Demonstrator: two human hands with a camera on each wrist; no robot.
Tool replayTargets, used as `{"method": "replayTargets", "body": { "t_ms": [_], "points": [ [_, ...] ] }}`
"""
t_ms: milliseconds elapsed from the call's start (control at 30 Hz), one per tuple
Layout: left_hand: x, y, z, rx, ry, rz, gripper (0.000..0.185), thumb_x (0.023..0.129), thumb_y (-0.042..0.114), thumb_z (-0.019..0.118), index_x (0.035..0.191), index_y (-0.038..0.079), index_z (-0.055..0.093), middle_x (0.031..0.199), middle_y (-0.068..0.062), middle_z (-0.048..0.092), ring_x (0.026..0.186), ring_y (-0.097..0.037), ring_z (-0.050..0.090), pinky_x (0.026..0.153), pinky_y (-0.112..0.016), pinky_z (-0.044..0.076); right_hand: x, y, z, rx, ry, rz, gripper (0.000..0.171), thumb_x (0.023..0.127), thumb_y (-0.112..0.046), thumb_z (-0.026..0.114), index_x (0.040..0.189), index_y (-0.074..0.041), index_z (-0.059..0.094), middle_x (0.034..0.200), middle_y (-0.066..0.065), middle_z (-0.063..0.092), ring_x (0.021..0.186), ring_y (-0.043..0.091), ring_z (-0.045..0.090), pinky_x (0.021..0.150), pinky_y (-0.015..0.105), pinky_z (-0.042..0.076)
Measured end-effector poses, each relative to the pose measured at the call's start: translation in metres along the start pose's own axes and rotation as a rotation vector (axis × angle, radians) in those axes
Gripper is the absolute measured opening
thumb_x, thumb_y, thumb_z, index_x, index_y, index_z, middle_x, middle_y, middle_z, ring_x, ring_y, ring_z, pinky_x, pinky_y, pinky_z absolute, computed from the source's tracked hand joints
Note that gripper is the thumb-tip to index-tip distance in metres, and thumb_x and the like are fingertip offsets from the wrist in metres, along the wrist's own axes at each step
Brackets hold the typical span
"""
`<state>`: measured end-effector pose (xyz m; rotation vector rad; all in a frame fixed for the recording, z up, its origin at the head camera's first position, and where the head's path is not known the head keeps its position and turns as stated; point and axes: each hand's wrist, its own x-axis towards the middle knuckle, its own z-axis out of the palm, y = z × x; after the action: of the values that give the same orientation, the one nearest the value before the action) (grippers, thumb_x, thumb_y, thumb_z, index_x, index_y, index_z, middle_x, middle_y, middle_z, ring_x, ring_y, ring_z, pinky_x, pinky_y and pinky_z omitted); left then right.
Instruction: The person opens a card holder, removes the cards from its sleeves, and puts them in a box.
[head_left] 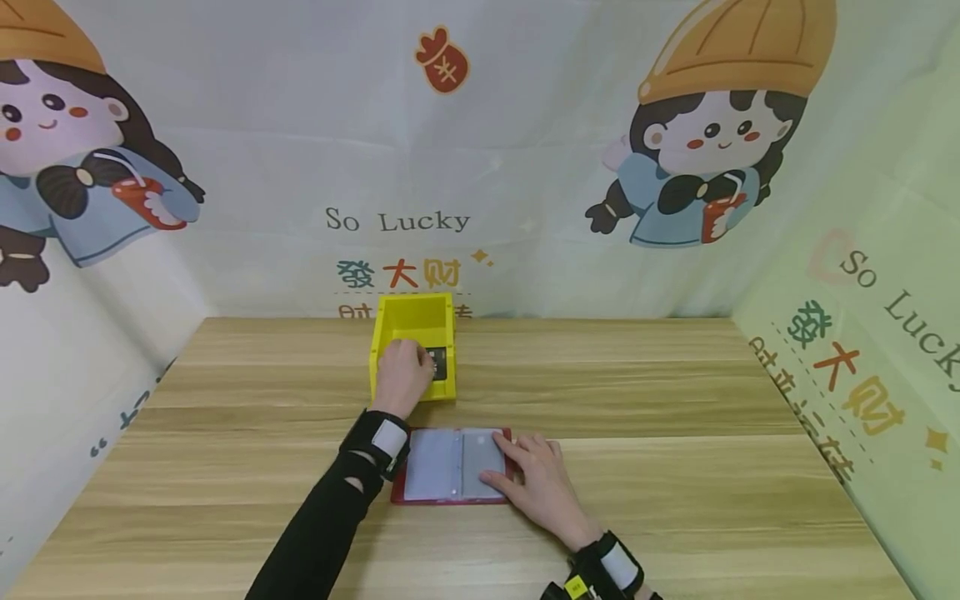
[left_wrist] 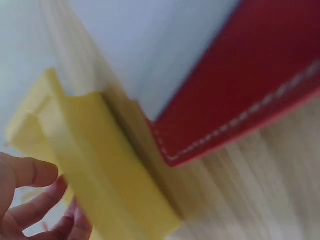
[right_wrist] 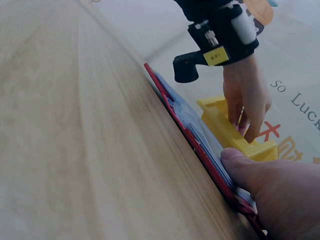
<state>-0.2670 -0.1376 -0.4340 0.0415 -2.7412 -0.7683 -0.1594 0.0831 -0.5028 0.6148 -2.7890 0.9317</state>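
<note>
The red card holder [head_left: 450, 467] lies open on the wooden surface [head_left: 675, 400], just in front of the yellow box [head_left: 414, 343]. What the left hand [head_left: 402, 377] reaches for inside the box is mostly hidden; only a dark card-like item [head_left: 439, 364] shows beside the fingers, and whether they grip it cannot be told. Cartoon-printed cloth [head_left: 480, 167] walls the surface on three sides. The right hand [head_left: 536, 483] rests flat, fingers straight, on the holder's right page, holding nothing; the left hand is over the box, just beyond the holder.
</note>
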Motion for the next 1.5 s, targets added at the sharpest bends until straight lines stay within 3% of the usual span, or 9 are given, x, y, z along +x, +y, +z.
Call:
{"method": "replayTargets", "body": {
  "t_ms": [100,200,433,633,767,900,1133,1300,1500],
  "points": [
    [-0.012,0.006,-0.010,-0.069,0.001,0.021,0.020,0.094,0.011,0.062,0.091,-0.005,0.073,0.091,-0.018,0.067,0.085,-0.031,0.061,0.078,-0.043,0.050,0.001,-0.001,-0.001,0.004,0.002,0.001,0.057,0.086,-0.042,0.076,0.130,-0.006,0.067,0.079,-0.010,0.048,0.080,0.008,0.039,0.080,0.029,0.025],
    [-0.031,0.013,-0.020,-0.136,-0.029,0.045,0.018,0.095,0.015,0.063,0.094,-0.001,0.073,0.091,-0.014,0.068,0.083,-0.026,0.060,0.075,-0.037,0.050,0.001,-0.002,-0.002,0.004,0.008,0.002,0.057,0.086,-0.041,0.077,0.129,-0.006,0.068,0.079,-0.009,0.049,0.081,0.008,0.039,0.080,0.029,0.025],
    [-0.078,0.019,-0.025,-0.212,-0.305,0.111,0.009,0.093,0.013,0.068,0.086,0.008,0.072,0.072,0.000,0.061,0.064,-0.011,0.052,0.058,-0.023,0.041,0.001,-0.003,-0.004,0.015,0.015,0.001,0.057,0.085,-0.039,0.078,0.129,-0.005,0.068,0.078,-0.009,0.049,0.080,0.007,0.039,0.078,0.028,0.024],
    [-0.101,0.015,-0.020,-0.255,-0.443,0.131,0.009,0.091,0.013,0.071,0.084,0.008,0.072,0.070,0.003,0.060,0.064,-0.009,0.050,0.057,-0.020,0.039,0.001,-0.001,-0.004,0.016,-0.009,0.010,0.061,0.086,-0.040,0.078,0.134,-0.004,0.064,0.087,-0.005,0.057,0.085,0.010,0.043,0.081,0.029,0.028],
    [-0.109,0.010,-0.017,-0.311,-0.498,0.132,0.006,0.087,0.009,0.075,0.086,0.005,0.071,0.073,0.001,0.062,0.067,-0.010,0.052,0.059,-0.020,0.042,0.003,0.003,-0.005,0.019,-0.025,-0.001,0.063,0.086,-0.039,0.078,0.135,-0.004,0.062,0.096,0.001,0.064,0.090,0.013,0.049,0.082,0.031,0.031],
    [-0.112,0.005,-0.014,-0.377,-0.539,0.109,0.019,0.082,0.008,0.080,0.097,0.000,0.072,0.076,-0.001,0.061,0.068,-0.012,0.053,0.059,-0.020,0.043,0.006,0.008,-0.009,0.022,-0.058,-0.018,0.064,0.085,-0.038,0.078,0.137,-0.003,0.060,0.105,0.005,0.066,0.099,0.019,0.054,0.085,0.034,0.034],
    [-0.113,0.004,-0.009,-0.389,-0.546,0.092,0.027,0.079,0.007,0.082,0.103,-0.001,0.071,0.077,-0.002,0.057,0.068,-0.014,0.050,0.058,-0.020,0.039,0.016,0.013,-0.020,-0.002,-0.160,-0.029,0.069,0.088,-0.043,0.074,0.144,-0.007,0.054,0.110,0.007,0.060,0.099,0.018,0.047,0.085,0.034,0.030],
    [-0.114,0.004,-0.007,-0.394,-0.536,0.089,0.027,0.080,0.007,0.082,0.103,0.000,0.071,0.078,-0.003,0.057,0.067,-0.013,0.049,0.057,-0.020,0.037,0.022,0.013,-0.019,-0.020,-0.138,-0.010,0.065,0.088,-0.045,0.073,0.142,-0.011,0.057,0.103,0.004,0.056,0.094,0.016,0.043,0.082,0.032,0.027],
    [-0.117,0.002,-0.004,-0.399,-0.530,0.087,0.028,0.079,0.008,0.083,0.103,0.000,0.071,0.079,-0.002,0.058,0.067,-0.013,0.049,0.057,-0.019,0.037,0.023,0.013,-0.016,0.011,-0.107,0.015,0.061,0.084,-0.045,0.077,0.135,-0.014,0.063,0.104,0.003,0.060,0.099,0.019,0.049,0.084,0.033,0.029]
  ]
}}
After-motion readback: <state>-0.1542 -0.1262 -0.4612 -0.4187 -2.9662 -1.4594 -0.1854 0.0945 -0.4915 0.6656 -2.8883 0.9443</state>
